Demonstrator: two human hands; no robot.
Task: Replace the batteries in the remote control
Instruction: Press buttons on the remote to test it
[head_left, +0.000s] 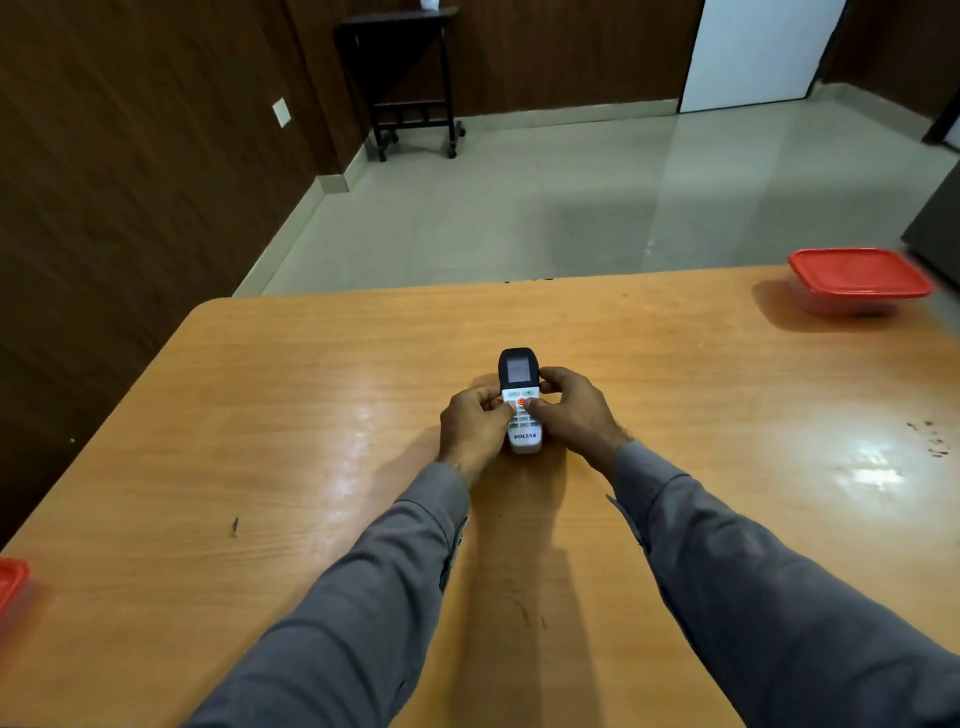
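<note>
**Remote control in both hands, button face up — battery work not visibly begun**

Item: Voltas air-conditioner remote control (520, 402), white body, dark display end, orange button. Location: middle of the wooden counter (311, 395), well apart from every edge, display end pointing toward the far edge. It lies at or just above the surface; contact with the counter cannot be told.

Left hand (474, 427): fingers curled round the left flank of the remote control, thumb laid on the keypad. Grasping it.

Right hand (574, 410): fingers curled round the right flank near the display, thumb on the keypad beside the orange button. Grasping it as well.

Relation: the remote control sits between the two hands, clasped from both sides; its lower end with the brand name shows between the wrists.

Progress, as a judgement: early. The button face is up, so the back and its battery cover are hidden; whether the cover is on cannot be told. No loose batteries are visible. Probably left: turn it over, open the cover, swap the cells, close it.

Also present: red-lidded plastic container (860, 280) near the far right corner; a red-edged object (11, 582) at the left edge, cut off by the frame.
</note>
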